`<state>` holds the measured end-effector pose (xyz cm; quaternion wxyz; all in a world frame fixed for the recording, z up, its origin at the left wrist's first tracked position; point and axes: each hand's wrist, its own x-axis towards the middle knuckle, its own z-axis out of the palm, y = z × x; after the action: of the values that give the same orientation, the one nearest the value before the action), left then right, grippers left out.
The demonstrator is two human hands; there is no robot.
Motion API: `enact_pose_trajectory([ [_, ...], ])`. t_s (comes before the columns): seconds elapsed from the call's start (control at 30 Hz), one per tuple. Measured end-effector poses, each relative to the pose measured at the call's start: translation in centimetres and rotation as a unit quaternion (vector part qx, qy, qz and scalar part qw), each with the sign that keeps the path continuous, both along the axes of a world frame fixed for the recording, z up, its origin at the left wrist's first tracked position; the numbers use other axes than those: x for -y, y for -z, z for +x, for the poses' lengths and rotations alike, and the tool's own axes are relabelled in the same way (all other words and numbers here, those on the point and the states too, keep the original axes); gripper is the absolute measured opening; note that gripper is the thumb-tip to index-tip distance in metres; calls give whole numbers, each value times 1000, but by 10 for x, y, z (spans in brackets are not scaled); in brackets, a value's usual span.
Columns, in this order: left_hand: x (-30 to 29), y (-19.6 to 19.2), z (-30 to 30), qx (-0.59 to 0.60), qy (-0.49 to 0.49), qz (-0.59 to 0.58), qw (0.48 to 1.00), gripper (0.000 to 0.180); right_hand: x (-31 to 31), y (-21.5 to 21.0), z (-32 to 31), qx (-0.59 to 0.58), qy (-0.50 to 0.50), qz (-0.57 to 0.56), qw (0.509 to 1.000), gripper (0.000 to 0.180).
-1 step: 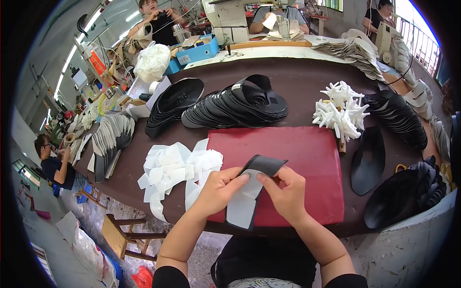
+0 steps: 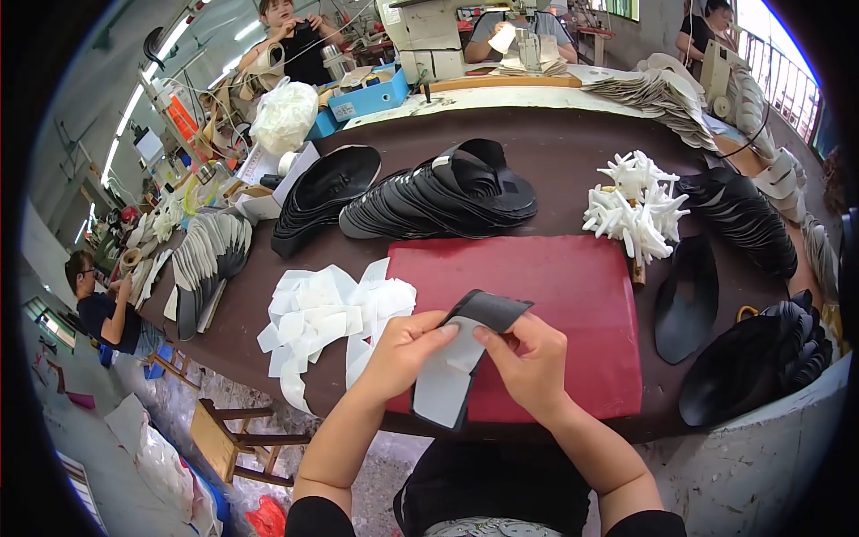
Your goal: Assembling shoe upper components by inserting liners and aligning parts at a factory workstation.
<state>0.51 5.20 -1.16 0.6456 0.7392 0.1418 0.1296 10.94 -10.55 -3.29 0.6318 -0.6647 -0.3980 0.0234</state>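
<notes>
Over the front edge of a red mat (image 2: 573, 313), I hold a black shoe upper piece (image 2: 445, 387) with a pale backing facing me. My left hand (image 2: 401, 356) pinches its left side, thumb on the pale face. My right hand (image 2: 530, 365) grips the other side, thumb laid near the middle. Between the hands the piece bends, and its black end curls over at the top. The lower end hangs toward the table's front edge. The fingers behind the piece are hidden.
White backing pieces (image 2: 313, 313) lie heaped left of the mat. Behind it stand stacked black shoe uppers (image 2: 420, 201). A white bundle of finger-like pieces (image 2: 633, 210) and a single black upper (image 2: 686, 304) sit to the right. A wooden stool (image 2: 219, 438) stands at lower left. Other people work beyond the table.
The hanging lower end of the shoe upper piece has swung slightly left. Both hands have shifted a little, the right one leftward, keeping their hold.
</notes>
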Motion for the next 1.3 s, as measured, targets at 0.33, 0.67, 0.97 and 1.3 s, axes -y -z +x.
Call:
enact_pose_trajectory([
  [0.33,43,32,-36,-98,266,-329,901,51,1,-14,45,-416,-162,229,865,18],
  [0.67,46,88,43,234,42,-492,837,33,44,-15,33,-151,-90,-55,983,21],
  [0.97,71,88,39,242,-35,-477,844,27,34,6,18,-217,-53,-37,974,16],
  [1.3,5,42,51,253,-193,-254,913,21,61,16,66,-247,12,12,969,17],
])
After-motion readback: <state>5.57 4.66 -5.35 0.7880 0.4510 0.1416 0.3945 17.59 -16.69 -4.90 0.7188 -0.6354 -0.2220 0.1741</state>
